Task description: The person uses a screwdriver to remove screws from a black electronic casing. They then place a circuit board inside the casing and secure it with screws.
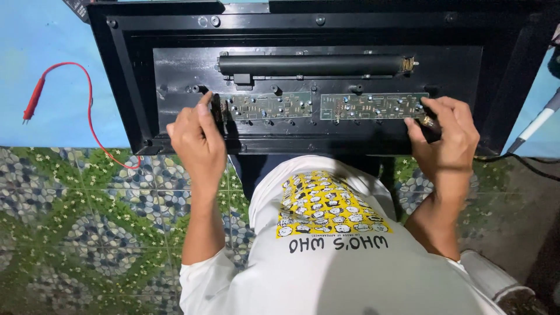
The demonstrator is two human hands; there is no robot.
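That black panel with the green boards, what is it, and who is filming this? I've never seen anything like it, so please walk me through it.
There is no machine at work here: a person wears a camera on the head, so you look down over their white shirt at their own two bare hands.

In front of them lies a wide black panel, opened up. Inside it sit two green circuit boards side by side, with a long black bar above them.

The left hand rests at the left end of the boards, its fingers against a small black part there. The right hand is at the right end and seems to pinch a small dark piece; what it is I cannot tell.

To the left, a red test probe with its red wire lies on a blue surface. Below is a patterned tile floor.
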